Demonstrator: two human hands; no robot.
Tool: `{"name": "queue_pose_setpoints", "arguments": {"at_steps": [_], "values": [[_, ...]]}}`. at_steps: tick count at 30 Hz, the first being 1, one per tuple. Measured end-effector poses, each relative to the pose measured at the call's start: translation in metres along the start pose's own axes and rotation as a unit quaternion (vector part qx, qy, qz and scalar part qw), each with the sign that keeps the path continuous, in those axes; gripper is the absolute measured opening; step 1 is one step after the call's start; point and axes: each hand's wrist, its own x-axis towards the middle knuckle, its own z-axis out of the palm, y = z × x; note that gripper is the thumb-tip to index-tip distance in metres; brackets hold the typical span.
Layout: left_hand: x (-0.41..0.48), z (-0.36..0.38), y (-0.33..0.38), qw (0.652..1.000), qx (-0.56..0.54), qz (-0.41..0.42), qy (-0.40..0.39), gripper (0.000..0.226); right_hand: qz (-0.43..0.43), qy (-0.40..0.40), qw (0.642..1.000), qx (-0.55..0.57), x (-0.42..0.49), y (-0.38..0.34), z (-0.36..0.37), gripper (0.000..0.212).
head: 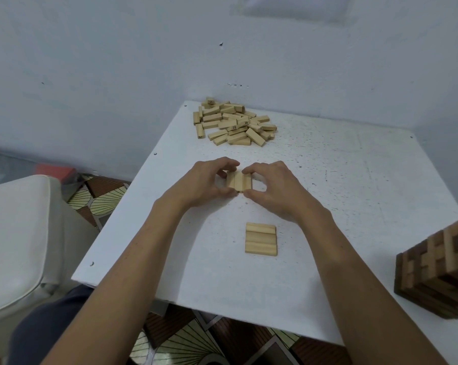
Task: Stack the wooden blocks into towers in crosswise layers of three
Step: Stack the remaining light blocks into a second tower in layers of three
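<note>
Left grip [204, 183] and right grip [272, 188], fingers curled, pinched three-block row [239, 180] from both sides, likely squaring it flush. Pile [234, 122] lay far.

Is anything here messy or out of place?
Only the loose blocks jumbled at the far edge of the table. The far row and near row of three look tidy; the striped tower at right seems to lean, perhaps from the wide lens.

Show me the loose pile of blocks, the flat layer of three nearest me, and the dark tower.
loose pile of blocks [234, 126]: head view, on the block numbered 22.
flat layer of three [261, 238]: head view, on its middle block.
dark tower [438, 272]: head view, on its side face.
</note>
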Motion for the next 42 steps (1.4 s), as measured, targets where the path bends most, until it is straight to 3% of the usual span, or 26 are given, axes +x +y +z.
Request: {"name": "queue_pose_setpoints", "arguments": {"at_steps": [10,24,38,42], "values": [[-0.006,-0.002,0.005,1.0,0.003,0.021,-0.018,0.066,0.018,-0.006,0.998,0.064,-0.006,0.004,-0.001,0.057],[-0.067,0.021,0.05,0.996,0.001,0.071,-0.046,0.069,0.007,-0.038,0.998,0.046,-0.099,-0.006,-0.023,0.059],[-0.08,0.033,0.054,0.995,0.014,0.082,-0.048,0.07,0.003,-0.053,0.997,0.06,-0.115,-0.005,-0.016,0.061],[-0.083,0.035,0.051,0.995,0.033,0.087,-0.044,0.08,-0.007,-0.05,0.997,0.058,-0.114,0.0,-0.012,0.065]]}}
